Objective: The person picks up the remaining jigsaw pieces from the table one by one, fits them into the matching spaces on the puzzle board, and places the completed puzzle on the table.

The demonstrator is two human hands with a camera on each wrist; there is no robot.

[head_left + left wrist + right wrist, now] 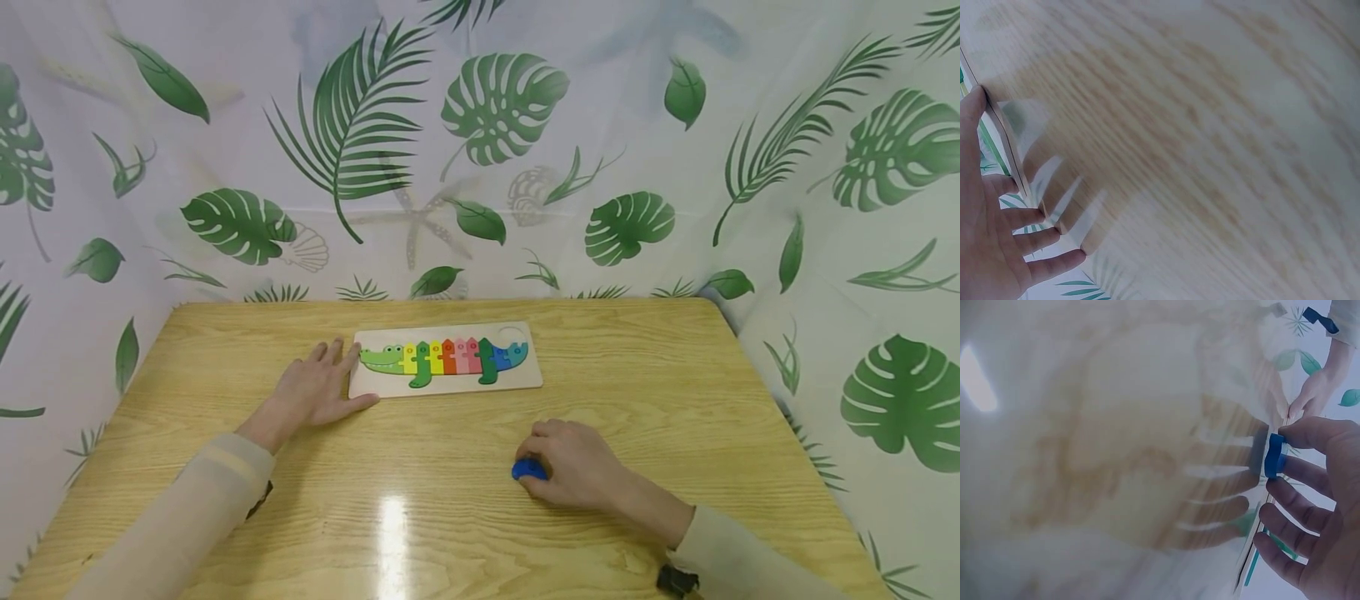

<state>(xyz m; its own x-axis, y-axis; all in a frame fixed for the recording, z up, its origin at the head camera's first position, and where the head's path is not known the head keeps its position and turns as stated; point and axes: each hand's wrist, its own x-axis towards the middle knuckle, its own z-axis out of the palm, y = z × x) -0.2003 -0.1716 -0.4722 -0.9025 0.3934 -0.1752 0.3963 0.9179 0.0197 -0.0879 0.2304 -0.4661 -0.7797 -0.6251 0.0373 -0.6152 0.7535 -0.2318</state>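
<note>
A pale wooden puzzle board [450,384] lies toward the back of the table, its crocodile made of coloured numbered pieces. Above the tail, a curved outline shows on the bare wood. At the board's left end rests my left hand [318,390], fingers spread and thumb along the near edge. The left wrist view shows that hand [988,231] with its thumb against the board's edge. My right hand [573,462] pinches a blue puzzle piece [529,469] between thumb and fingers, nearer me and right of the board. In the right wrist view the piece [1274,456] looks wavy-edged.
The wood-grain table [420,475] has a bright light reflection in front. A white curtain [495,225] with green leaf prints hangs behind the table and along both sides. Dark bands [677,581] sit at the wrists below the pale sleeves [738,550].
</note>
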